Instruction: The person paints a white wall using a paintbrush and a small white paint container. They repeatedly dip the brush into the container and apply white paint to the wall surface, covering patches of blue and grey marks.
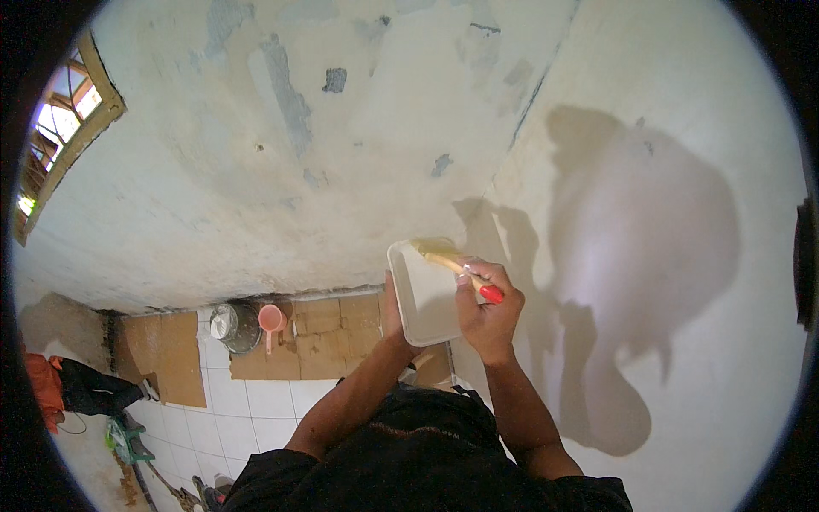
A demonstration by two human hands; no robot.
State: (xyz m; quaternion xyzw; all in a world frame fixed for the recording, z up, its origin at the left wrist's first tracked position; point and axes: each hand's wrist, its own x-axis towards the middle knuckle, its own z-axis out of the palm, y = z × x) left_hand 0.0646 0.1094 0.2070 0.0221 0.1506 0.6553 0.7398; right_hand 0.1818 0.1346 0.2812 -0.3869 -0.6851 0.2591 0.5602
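My left hand (395, 320) supports a shallow white rectangular tray (430, 326) from its left side and underneath, so part of the hand is hidden. Between the fingers of my right hand (491, 313) is a paintbrush (446, 261) with a pale wooden handle and a red end. Its bristles lie at the tray's far edge; whether they touch it, I cannot tell. A whitish layer covers the tray's inside. Both hands are close to the corner where the patched wall (358, 211) meets the smoother right wall (678, 256).
On cardboard sheets (320, 326) over the white tiled floor (237, 422) stand a dark bucket (246, 329) and a pink dipper (272, 318). At far left is another person in orange and black (89, 387), near a green stool (131, 441). A barred window (67, 109) opens upper left.
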